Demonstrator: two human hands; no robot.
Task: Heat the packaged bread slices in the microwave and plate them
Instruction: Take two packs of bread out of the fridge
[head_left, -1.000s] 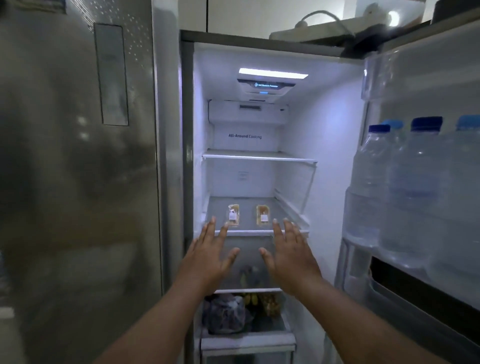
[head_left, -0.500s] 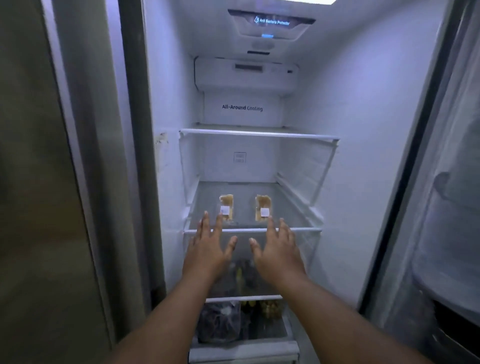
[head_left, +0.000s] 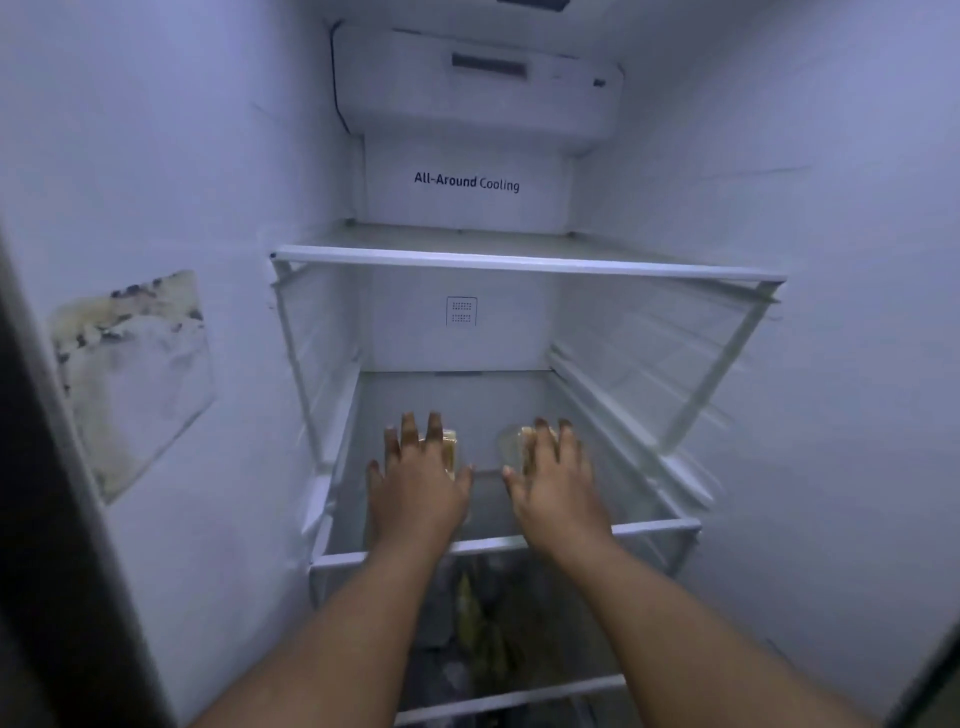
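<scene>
Both hands spread, palms down: left hand (head_left: 415, 486) over left bread pack (head_left: 450, 451), right hand (head_left: 557, 480) over right bread pack (head_left: 511, 448); clear crinkled wrap, mostly hidden, on glass shelf (head_left: 488, 499).

Interior of an open refrigerator, lit a cool bluish white. Smooth white plastic side walls (head_left: 779, 156) enclose two clear glass shelves with white front rails, the upper (head_left: 524, 262) bare. A white vent housing (head_left: 478, 83) sits on the rear wall above the printed words "All-Around Cooling" (head_left: 466, 182). A torn, stained sticker patch (head_left: 132, 374) clings to the left wall. Dim produce (head_left: 478, 618) lies below the lower shelf (head_left: 363, 558).
</scene>
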